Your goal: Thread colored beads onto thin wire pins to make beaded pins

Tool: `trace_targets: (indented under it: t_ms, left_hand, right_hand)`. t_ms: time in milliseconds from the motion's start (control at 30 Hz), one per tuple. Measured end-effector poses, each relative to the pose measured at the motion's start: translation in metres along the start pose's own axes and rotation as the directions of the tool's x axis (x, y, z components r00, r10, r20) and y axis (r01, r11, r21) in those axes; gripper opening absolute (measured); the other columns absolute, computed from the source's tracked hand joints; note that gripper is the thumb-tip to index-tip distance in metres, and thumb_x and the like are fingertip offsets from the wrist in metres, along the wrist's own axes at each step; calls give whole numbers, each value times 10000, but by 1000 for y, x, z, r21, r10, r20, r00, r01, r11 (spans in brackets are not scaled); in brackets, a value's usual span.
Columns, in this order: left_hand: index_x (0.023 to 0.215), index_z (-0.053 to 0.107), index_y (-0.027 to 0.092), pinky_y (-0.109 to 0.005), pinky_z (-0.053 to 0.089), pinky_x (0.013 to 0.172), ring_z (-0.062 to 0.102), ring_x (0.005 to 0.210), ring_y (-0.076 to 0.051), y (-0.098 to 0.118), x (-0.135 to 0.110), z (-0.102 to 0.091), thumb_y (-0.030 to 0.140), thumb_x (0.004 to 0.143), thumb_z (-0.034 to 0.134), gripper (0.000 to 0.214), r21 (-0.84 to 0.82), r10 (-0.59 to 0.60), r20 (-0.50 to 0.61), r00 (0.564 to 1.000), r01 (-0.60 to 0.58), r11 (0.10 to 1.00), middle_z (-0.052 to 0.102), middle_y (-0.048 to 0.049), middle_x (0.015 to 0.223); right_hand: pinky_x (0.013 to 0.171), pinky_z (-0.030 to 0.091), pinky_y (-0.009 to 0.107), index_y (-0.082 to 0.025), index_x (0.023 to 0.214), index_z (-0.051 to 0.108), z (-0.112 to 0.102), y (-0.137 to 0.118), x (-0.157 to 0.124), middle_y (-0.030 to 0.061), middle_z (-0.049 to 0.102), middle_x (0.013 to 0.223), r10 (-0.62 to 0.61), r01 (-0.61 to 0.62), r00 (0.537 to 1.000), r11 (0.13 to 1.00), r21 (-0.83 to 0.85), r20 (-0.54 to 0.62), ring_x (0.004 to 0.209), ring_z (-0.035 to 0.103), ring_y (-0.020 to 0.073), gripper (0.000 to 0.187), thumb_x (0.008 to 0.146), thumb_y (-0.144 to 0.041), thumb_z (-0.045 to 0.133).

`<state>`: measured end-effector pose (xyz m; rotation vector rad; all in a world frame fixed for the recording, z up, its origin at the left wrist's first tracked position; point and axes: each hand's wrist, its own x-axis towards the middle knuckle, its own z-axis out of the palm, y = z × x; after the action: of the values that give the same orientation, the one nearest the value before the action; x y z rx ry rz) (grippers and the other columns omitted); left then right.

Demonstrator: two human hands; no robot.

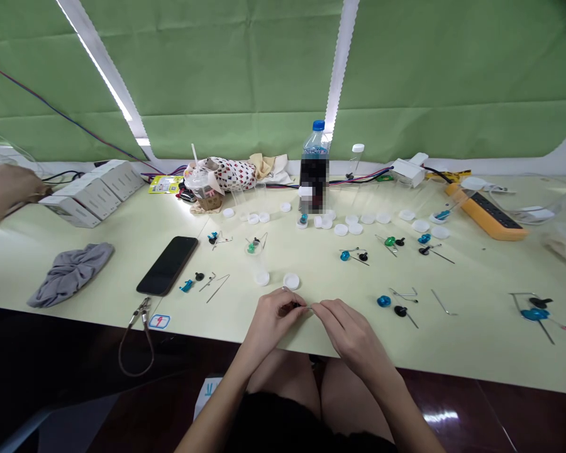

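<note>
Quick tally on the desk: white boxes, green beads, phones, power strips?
White cardboard boxes: 3
Round green plastic beads: 2
Black flat smartphone: 1
Orange-and-black power strip: 1
Total: 7

White bottle caps (291, 280) block the way forward from the left hand (268, 321).

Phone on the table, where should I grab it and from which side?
Pinch the phone across its two long edges, coming from the near side of the table. It lies flat and slanted, with one narrow end toward you, so its thin sides are the easiest hold. Your left hand is probably the better one, being closer.
</note>
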<state>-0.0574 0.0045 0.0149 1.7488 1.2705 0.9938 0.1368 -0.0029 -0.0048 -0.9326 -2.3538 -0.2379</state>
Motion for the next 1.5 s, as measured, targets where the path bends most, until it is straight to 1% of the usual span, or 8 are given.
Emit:
trace_targets:
  t_ms: [167,267,500,767,1000,1233,1367,1500]
  left_hand:
    - [806,707,180,-261,471,683,624,735,-170,-2,0,-1,237,875,609,132,-31,-9,-12,1000,8,999,696,-36,800]
    - [807,713,180,-262,470,680,627,731,-170,-3,0,-1,242,870,615,132,-30,-16,-11,1000,15,999,700,-35,799]
    - [821,745,193,-313,476,674,635,734,-200,2,-1,-2,266,853,641,131,-50,-24,-9,1000,23,998,706,-43,805]
    - [822,745,201,-289,488,672,641,728,-188,-3,1,-1,265,813,695,81,-39,-33,0,999,33,999,705,-35,789]
    - [822,739,187,-263,462,684,628,740,-173,-1,-1,0,246,860,647,116,-11,18,15,1000,-18,1000,701,-36,791]
    - [809,736,178,-265,454,693,626,751,-172,1,0,-1,204,859,635,116,-27,-12,12,1000,13,1000,700,-36,801]
    - [801,735,176,-265,448,687,621,746,-172,0,0,-2,205,852,642,110,-26,-19,9,1000,20,999,693,-34,794]
    - [805,737,177,-266,447,699,622,755,-173,-1,1,-2,196,849,643,105,-27,-10,16,1000,10,1000,696,-32,793]
  right_hand:
    - [819,542,401,-88,1210,602,-1,0,-1,168,658,1085,4,-4,1000,999,-35,14,952,638,251,316,939,-34,448]
    - [803,541,393,-61,1210,603,-2,0,-2,175,672,1050,-8,5,999,997,-82,-31,947,645,257,318,925,-8,472]
    - [732,546,344,-92,1257,581,-1,0,-4,141,696,1007,-14,10,998,997,-74,-60,879,671,221,349,924,-20,505]
    - [734,557,318,-110,1186,613,-4,2,-3,126,701,968,6,-3,997,1000,30,-81,866,673,198,269,956,-66,482]
    - [708,549,314,-92,1082,648,-3,1,-2,131,705,949,5,-3,995,1000,20,-102,844,676,201,209,962,-79,477]
    - [759,531,343,-102,1245,594,-5,-1,-3,141,689,1028,0,-3,999,998,-56,-40,874,664,214,326,938,-48,498]
    - [773,529,356,-98,1142,640,-8,-2,-2,156,679,1023,-12,4,997,994,-105,-79,914,652,230,296,931,-3,455]
    - [763,532,376,-70,1031,661,-8,-3,-1,162,679,978,-70,51,989,988,-146,-127,889,642,242,207,913,-3,505]
